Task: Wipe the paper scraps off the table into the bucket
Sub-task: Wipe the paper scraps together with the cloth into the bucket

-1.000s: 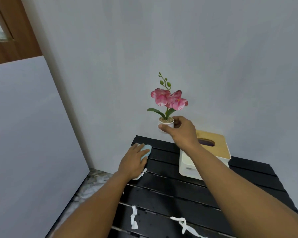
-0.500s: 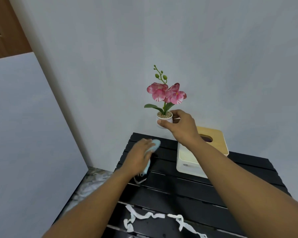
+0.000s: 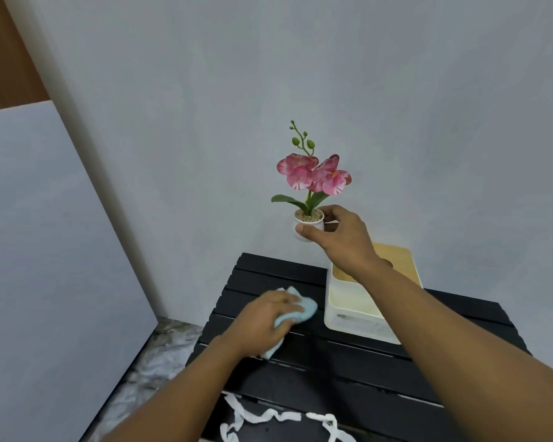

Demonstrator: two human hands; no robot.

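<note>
My left hand (image 3: 262, 320) presses a light blue cloth (image 3: 304, 309) onto the black slatted table (image 3: 348, 368), near its far left part. My right hand (image 3: 339, 237) holds a small white pot with a pink orchid (image 3: 310, 193) in the air above the table's far edge. White paper scraps (image 3: 268, 416) lie in twisted strips on the near slats, between my two forearms. No bucket is in view.
A cream tissue box with a wooden lid (image 3: 364, 307) stands on the table right of the cloth, partly under my right arm. A grey wall rises behind. A white panel (image 3: 45, 266) leans at the left, over marbled floor (image 3: 154, 362).
My left hand has slid the cloth toward the near side and to the right, close to the tissue box. The raised orchid pot has hardly moved. More paper strips show at the bottom.
</note>
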